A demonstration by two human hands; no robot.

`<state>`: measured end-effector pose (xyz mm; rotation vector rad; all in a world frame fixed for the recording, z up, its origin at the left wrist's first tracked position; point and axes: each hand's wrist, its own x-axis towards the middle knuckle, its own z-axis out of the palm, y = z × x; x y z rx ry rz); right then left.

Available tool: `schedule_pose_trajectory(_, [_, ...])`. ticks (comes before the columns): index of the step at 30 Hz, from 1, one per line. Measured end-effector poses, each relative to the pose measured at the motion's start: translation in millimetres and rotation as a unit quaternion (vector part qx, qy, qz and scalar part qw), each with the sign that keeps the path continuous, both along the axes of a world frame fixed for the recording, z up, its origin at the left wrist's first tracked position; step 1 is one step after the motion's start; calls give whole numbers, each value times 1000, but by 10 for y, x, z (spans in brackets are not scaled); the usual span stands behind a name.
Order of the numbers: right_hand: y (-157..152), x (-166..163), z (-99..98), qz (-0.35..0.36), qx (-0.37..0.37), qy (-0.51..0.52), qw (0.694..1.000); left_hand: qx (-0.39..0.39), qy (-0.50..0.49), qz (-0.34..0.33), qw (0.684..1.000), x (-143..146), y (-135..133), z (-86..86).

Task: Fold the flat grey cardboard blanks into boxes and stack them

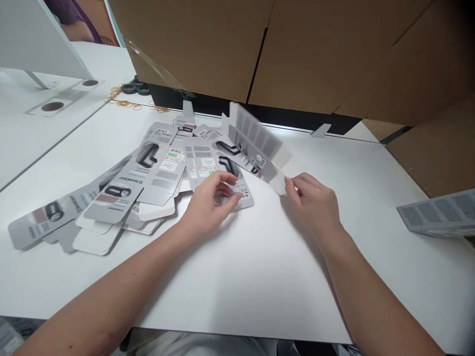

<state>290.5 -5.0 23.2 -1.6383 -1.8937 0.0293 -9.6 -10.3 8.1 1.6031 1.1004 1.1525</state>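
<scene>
A pile of flat grey printed carton blanks (148,178) lies spread on the white table (260,277) to the left of centre. My left hand (210,202) rests on the near edge of one flat blank (208,168), fingers curled onto it. My right hand (315,202) pinches the white end flap of another carton blank (256,141), which is lifted off the table, tilted up toward the far side and blurred by motion.
Big brown cardboard boxes (297,49) wall off the far and right sides. Rubber bands (124,103) and black rings (135,89) lie at the far left. More grey blanks (438,212) sit at the right edge. A person in purple (74,20) is at the top left.
</scene>
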Motion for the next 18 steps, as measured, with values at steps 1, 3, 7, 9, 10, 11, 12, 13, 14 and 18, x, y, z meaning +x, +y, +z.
schedule_pose_trajectory(1, [-30, -29, 29, 8, 13, 38, 999, -12, -22, -2, 1000, 7, -4, 1])
schedule_pose_trajectory(3, [-88, -112, 67, 25, 22, 138, 990, -29, -56, -4, 998, 20, -10, -6])
schedule_pose_trajectory(7, [-157, -288, 60, 104, -36, 349, 931, -73, -107, -3, 992, 51, 5, -45])
schedule_pose_trajectory(9, [-173, -335, 44, 148, -64, 394, 905, -116, -164, -8, 980, 67, 26, -52])
schedule_pose_trajectory(10, [-180, -346, 38, 168, -77, 399, 898, -137, -197, -7, 971, 73, 38, -47])
schedule_pose_trajectory(11, [-186, -350, 34, 187, -92, 398, 893, -153, -225, 1, 962, 75, 49, -37])
schedule_pose_trajectory(12, [-192, -351, 31, 206, -109, 391, 891, -161, -245, 14, 956, 73, 60, -24])
schedule_pose_trajectory(13, [-197, -351, 27, 222, -125, 380, 889, -158, -256, 32, 953, 67, 69, -8])
schedule_pose_trajectory(14, [-202, -351, 20, 236, -142, 366, 889, -150, -261, 51, 952, 58, 75, 9])
schedule_pose_trajectory(18, [-207, -368, -39, 247, -193, 299, 901, -104, -248, 84, 959, 27, 60, 56])
